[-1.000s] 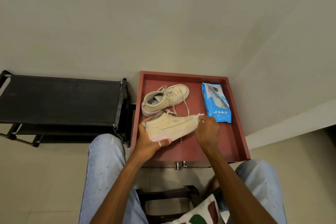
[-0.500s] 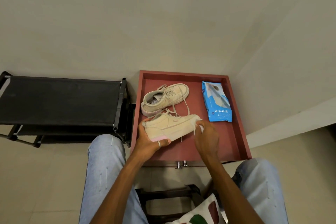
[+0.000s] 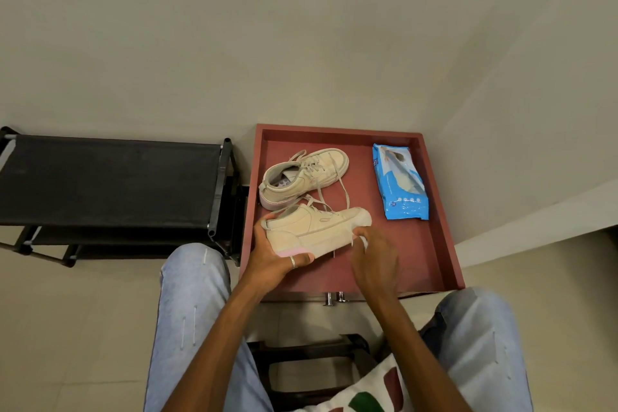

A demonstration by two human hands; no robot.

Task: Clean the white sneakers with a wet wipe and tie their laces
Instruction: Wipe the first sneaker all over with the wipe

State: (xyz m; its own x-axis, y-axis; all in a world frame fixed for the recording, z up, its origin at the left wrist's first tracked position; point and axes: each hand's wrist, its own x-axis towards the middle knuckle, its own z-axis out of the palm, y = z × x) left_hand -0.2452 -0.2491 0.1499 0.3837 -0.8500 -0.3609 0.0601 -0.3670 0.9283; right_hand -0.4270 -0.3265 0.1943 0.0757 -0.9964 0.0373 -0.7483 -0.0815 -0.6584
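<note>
My left hand (image 3: 272, 257) grips the heel of a cream-white sneaker (image 3: 316, 227), holding it on its side over the red table (image 3: 431, 264). My right hand (image 3: 376, 259) holds a white wet wipe (image 3: 361, 239) against the sole edge near the toe; most of the wipe is hidden by my fingers. The second sneaker (image 3: 302, 177) lies farther back on the table. Its laces are loose and trail toward the held shoe.
A blue pack of wet wipes (image 3: 399, 182) lies at the table's back right. A black shoe rack (image 3: 110, 184) stands to the left. My knees in light jeans flank a dark stool (image 3: 307, 358), and a printed cushion (image 3: 364, 395) sits near the bottom edge.
My right hand with the wipe slid from the toe tip back along the sole edge toward me. The left hand and the sneaker stayed almost still.
</note>
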